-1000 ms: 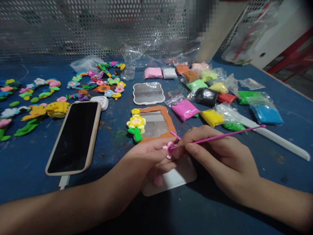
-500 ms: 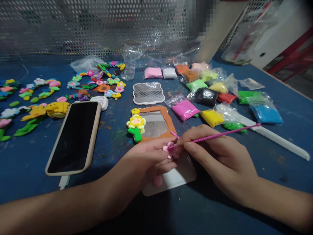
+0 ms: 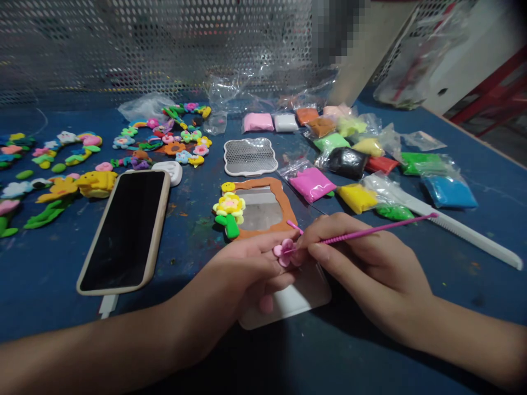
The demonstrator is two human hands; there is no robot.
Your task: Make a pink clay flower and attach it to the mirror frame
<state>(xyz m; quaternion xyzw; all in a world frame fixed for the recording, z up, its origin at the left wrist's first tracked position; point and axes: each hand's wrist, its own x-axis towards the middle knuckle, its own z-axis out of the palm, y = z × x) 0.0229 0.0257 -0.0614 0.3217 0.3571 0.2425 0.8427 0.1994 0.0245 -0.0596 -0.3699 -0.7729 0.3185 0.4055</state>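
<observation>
A small pink clay flower (image 3: 285,252) rests in the fingers of my left hand (image 3: 251,266). My right hand (image 3: 362,263) pinches a thin magenta tool (image 3: 370,230), whose tip touches the flower's centre. Just beyond the hands lies a mirror with an orange-brown clay frame (image 3: 288,206), its left side bearing a yellow clay flower (image 3: 229,204) with green leaves. A second magenta piece (image 3: 293,225) shows by the frame's lower right edge. Under my hands is a white board (image 3: 304,299), partly hidden, with a pink piece (image 3: 266,303) near its left side.
A phone (image 3: 125,230) with a cable lies at the left, below many colourful clay ornaments (image 3: 175,147). A second mirror (image 3: 250,156) stands further back. Bagged clay packs (image 3: 315,184) and a white comb-like knife (image 3: 473,236) occupy the right.
The pink flower has turned slightly to face up more. The outer end of the magenta tool has dipped a little, with my right hand shifting slightly.
</observation>
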